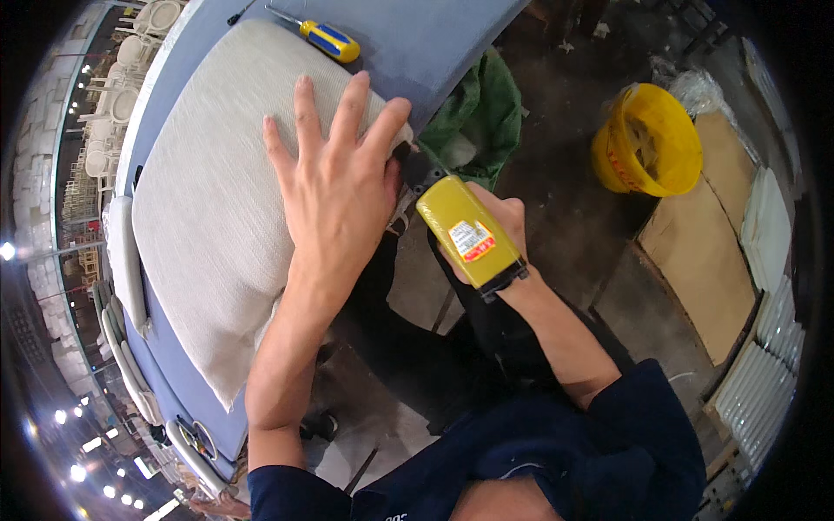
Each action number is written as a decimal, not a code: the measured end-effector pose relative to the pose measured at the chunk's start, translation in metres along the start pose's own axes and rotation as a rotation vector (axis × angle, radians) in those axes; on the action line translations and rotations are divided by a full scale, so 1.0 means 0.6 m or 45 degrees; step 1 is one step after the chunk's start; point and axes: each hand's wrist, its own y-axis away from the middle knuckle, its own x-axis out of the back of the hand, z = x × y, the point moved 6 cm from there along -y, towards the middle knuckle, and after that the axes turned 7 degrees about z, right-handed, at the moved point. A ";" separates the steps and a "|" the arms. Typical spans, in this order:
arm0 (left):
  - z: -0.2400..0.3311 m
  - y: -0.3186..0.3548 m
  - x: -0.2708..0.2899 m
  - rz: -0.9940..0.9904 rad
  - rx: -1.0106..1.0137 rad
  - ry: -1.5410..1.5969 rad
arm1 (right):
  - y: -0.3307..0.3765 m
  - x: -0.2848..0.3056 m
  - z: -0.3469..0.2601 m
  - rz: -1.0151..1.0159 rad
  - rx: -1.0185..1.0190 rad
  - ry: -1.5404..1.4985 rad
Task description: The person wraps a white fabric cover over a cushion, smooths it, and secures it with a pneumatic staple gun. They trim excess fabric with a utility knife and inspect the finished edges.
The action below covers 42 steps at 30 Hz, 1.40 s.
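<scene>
Pressure from the open, splayed left hand [339, 184] should steady the cream woven-fabric cushion [213, 174] on the flat blue table [413, 43], and the right hand [506, 221], gripping a boxy yellow tool [467, 233], needs square alignment.

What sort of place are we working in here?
Probably a furniture or upholstery workshop: pale chairs are massed at the left, a fabric-covered cushion lies on the blue work surface, and the right hand holds a yellow tool.
</scene>
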 end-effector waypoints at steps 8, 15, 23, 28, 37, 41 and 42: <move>-0.008 -0.013 0.002 -0.005 0.031 -0.040 | 0.000 0.004 -0.023 0.132 -0.107 -0.270; -0.001 -0.002 0.007 -0.012 0.069 -0.013 | 0.006 0.013 -0.028 0.029 -0.146 -0.255; -0.010 -0.011 0.012 -0.055 0.166 -0.027 | -0.051 0.040 0.000 -0.159 0.088 -0.075; -0.036 -0.006 0.031 0.080 0.216 0.116 | -0.155 0.114 -0.127 -0.137 -0.004 -0.006; -0.012 0.166 0.098 0.398 0.667 0.033 | -0.468 -0.031 -0.076 -0.123 0.194 1.523; -0.120 0.362 0.104 0.346 0.816 -0.260 | -0.452 -0.169 -0.094 -0.259 0.419 1.427; -0.132 0.361 0.102 0.349 0.795 -0.214 | -0.457 -0.188 -0.040 -0.477 0.255 1.368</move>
